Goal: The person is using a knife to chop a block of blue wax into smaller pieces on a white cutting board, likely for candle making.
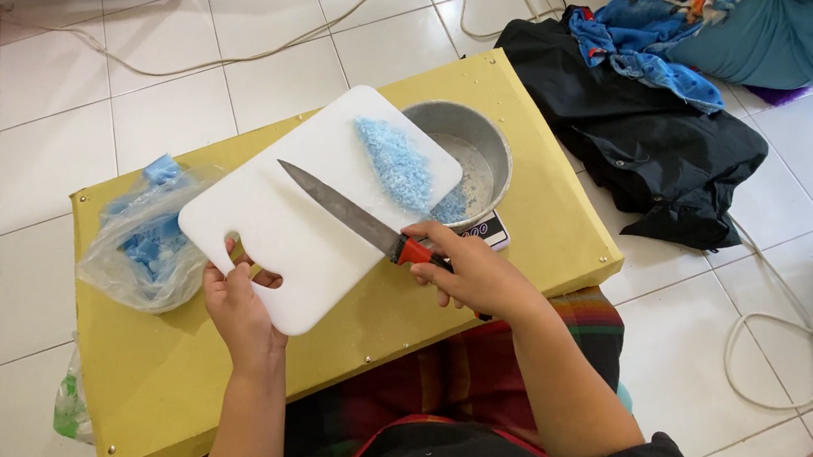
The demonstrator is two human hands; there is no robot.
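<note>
My left hand (238,304) grips the handle end of a white cutting board (314,205) and holds it tilted over a grey metal bowl (479,144). A heap of blue shredded bits (395,163) lies on the board's far end, with some blue bits in the bowl (450,206). My right hand (470,269) holds a knife (353,215) by its red and black handle, the long blade lying across the board and pointing left.
The bowl stands on a small scale (488,229) on a low yellow table (539,197). A clear plastic bag with blue chunks (142,238) sits at the table's left. Dark and blue clothes (655,123) and cords (773,343) lie on the white tile floor.
</note>
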